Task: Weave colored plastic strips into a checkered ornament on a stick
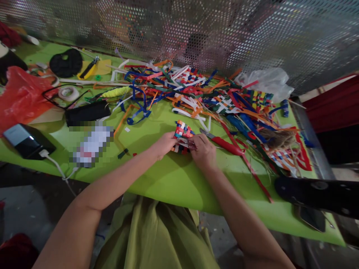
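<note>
A small woven piece (183, 129) of bright strips sits near the middle of the bench (168, 183), well in front of the person, and both hands meet on it. The left hand (165, 145) comes in from the side, fingers pointing right and gripping the weave's left edge. The right hand (204, 151) is turned back-up, knuckles bent, its fingers curled inward and pinching a shiny thing (183, 141) against the weave; it is too blurred for me to name. The left elbow is plainly bent, the forearm slanting up and across the bench; the right forearm angles in from the opposite side, so the two arms close towards each other like a wedge above the green cloth (157, 235) at the lap. Just beside the right hand lies a red-handled tool (228, 145). Beyond the hands sprawls a tangle of coloured strips (182, 91), and over to the left I can see a roll of tape (68, 93) and a red bag (22, 95).
</note>
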`<state>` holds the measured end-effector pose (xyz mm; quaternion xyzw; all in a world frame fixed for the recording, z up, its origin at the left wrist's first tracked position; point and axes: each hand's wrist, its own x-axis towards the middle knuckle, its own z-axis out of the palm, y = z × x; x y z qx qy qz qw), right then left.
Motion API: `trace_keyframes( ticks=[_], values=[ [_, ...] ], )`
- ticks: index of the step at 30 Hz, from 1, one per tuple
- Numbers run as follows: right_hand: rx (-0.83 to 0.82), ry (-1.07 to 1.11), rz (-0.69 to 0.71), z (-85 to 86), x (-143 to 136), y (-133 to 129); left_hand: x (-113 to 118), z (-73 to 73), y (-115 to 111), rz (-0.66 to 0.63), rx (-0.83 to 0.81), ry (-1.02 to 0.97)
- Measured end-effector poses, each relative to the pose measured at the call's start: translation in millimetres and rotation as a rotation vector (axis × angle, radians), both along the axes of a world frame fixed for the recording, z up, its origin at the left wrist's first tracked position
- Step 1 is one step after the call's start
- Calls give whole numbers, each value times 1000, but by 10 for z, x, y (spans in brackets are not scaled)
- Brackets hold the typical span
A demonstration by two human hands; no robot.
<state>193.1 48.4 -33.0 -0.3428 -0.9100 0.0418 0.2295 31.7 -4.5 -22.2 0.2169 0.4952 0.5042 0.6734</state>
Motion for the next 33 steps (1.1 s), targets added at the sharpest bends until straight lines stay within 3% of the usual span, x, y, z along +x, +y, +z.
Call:
trace_keyframes(
  ticks=[9, 15, 19, 23, 27, 33],
  values=[
    [-32, 7, -56, 2, -52, 3, 10, -39, 10, 22, 33, 11],
    [-121, 218, -27, 166, 23, 47, -56, -11, 35, 17, 27, -8],
    [-99, 309, -165, 305, 224, 143, -164, 40, 48, 71, 83, 22],
    [-229, 153, -242, 336, 366, 240, -244, 87, 38, 107, 128, 29],
    [-362, 20, -197, 310, 359, 244, -253, 119, 20, 155, 127, 41],
    [-431, 117, -114, 328, 295, 175, -214, 101, 13, 145, 136, 45]
  ],
)
